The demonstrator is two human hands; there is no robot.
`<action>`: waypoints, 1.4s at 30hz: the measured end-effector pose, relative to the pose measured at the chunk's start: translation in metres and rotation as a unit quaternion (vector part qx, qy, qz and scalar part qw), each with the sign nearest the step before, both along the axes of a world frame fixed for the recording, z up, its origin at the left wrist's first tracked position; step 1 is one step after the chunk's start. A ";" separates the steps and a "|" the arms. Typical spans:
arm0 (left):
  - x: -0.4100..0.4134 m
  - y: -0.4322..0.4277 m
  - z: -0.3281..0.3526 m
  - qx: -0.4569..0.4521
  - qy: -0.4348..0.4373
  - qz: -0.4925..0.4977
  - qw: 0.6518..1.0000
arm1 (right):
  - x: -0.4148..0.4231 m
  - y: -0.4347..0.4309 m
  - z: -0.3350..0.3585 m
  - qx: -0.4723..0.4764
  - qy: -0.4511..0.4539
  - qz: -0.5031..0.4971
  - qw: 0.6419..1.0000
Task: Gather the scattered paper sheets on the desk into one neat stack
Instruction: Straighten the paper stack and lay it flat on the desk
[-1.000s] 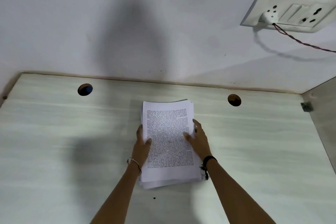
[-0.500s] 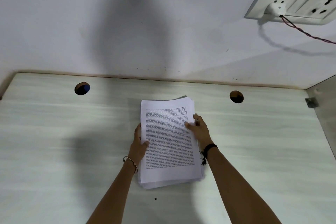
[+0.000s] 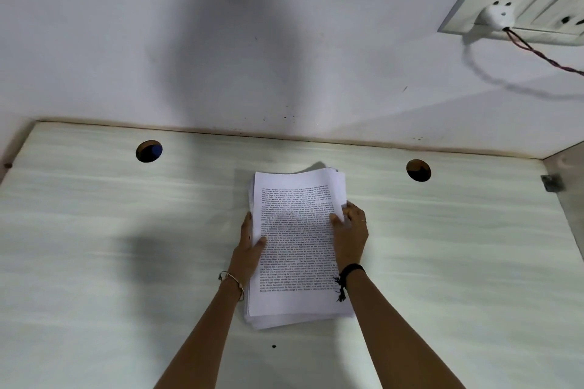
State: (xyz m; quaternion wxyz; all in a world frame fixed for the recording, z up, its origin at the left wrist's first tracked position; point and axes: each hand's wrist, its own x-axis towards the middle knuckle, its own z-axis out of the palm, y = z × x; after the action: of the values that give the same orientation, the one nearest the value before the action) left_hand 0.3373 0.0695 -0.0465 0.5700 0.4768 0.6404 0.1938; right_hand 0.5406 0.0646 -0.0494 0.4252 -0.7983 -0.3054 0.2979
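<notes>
Paper stack (image 3: 295,249) lies at centre frame on the pale counter (image 3: 94,246), edges slightly uneven, left hand (image 3: 249,246) gripping its left edge, right hand (image 3: 350,237) pinching its right edge, thumbs on top.

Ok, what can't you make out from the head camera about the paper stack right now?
- Paper stack: the print is too small and blurred to read; sheet count unknowable from above.
- Left hand: fingers hidden under the stack's left edge.
- Right hand: covers the right edge, so alignment there is hidden.
</notes>
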 end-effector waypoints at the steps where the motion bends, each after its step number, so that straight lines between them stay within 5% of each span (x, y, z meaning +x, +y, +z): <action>1: 0.000 0.000 0.002 0.000 0.008 -0.005 1.000 | -0.001 0.000 0.000 0.012 -0.011 -0.004 1.000; 13: 0.002 -0.001 0.018 0.020 0.021 -0.038 0.999 | 0.000 0.006 -0.001 0.007 -0.106 0.032 0.994; 18: -0.002 0.000 0.005 0.021 0.009 -0.026 0.999 | 0.003 0.010 -0.004 0.032 -0.062 0.043 0.997; 25: 0.001 0.000 0.018 0.016 0.030 -0.029 0.999 | 0.021 0.024 -0.004 -0.049 -0.001 0.098 0.994; 31: 0.003 0.000 0.026 0.020 0.055 -0.044 0.997 | 0.017 0.020 -0.007 -0.007 -0.089 0.113 0.990; 42: 0.008 0.008 0.013 0.015 0.154 -0.082 0.985 | 0.011 0.006 -0.008 0.024 0.036 0.050 0.998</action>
State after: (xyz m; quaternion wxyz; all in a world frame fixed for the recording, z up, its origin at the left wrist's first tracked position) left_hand 0.3453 0.0776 -0.0337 0.4714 0.5601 0.6764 0.0806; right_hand 0.5513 0.0709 -0.0573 0.4396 -0.7604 -0.3367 0.3395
